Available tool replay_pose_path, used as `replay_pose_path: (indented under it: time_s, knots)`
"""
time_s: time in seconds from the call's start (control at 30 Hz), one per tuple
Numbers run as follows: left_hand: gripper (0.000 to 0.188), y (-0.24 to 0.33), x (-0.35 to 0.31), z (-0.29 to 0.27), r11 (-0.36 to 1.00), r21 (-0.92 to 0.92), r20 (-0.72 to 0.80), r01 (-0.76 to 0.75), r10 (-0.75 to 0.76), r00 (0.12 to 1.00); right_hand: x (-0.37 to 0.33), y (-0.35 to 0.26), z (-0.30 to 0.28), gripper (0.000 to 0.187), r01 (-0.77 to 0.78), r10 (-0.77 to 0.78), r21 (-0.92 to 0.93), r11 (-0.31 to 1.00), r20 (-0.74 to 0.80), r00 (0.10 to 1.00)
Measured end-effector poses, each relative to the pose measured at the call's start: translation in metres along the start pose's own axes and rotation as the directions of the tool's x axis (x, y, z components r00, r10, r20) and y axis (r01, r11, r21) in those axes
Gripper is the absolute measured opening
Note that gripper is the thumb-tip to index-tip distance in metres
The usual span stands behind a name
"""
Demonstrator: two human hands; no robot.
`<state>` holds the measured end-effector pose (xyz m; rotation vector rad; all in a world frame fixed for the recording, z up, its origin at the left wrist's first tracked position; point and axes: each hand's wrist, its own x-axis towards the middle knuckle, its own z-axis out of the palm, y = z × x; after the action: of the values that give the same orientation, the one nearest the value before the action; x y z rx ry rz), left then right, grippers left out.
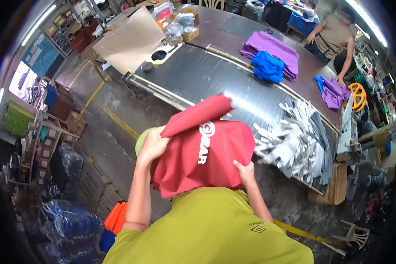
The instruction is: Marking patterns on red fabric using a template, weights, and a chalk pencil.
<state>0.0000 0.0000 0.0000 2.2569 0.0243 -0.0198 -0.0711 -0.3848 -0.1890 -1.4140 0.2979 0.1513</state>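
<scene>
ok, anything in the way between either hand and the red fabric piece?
Nothing visible. The left hand grips the red fabric piece directly at its left side, and the right hand holds its right edge, thumb in front.

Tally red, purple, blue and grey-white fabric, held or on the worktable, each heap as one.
Red fabric, in left hand and right hand: 1
Purple stack and purple pile: 2
Blue bundle and blue piece: 2
Grey-white strip heap: 1
Total: 6

The head fisheye (straight edges curving) looks down and forward, close above the hands [152, 147] [245, 171].
</scene>
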Motion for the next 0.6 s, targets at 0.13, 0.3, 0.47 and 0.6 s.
replay_pose_path:
  time_s: [0.13,0.3,0.47,0.6]
  knots:
    - [0.031,0.077,0.104,-0.028,0.971,-0.198,0.179,0.138,-0.102,0.978,0.063,-0.073,0.012,0.041,0.185,-0.180,0.045,0.982,-0.084,0.980]
    - [0.029,0.104,0.224,-0.058,0.838,-0.542,0.233,0.062,0.078,0.969,0.117,-0.149,0.019,0.050,0.298,-0.259,0.113,0.948,-0.269,0.928]
    - [0.044,0.025,0.413,-0.019,0.769,-0.574,0.503,0.281,0.061,0.862,0.195,-0.138,0.015,0.049,0.359,-0.243,0.176,0.917,-0.469,0.849]
    - [0.061,-0.094,0.513,0.106,0.734,-0.378,0.683,0.564,-0.189,0.705,0.259,-0.058,0.015,0.048,0.101,0.066,0.277,0.956,-0.535,0.842]
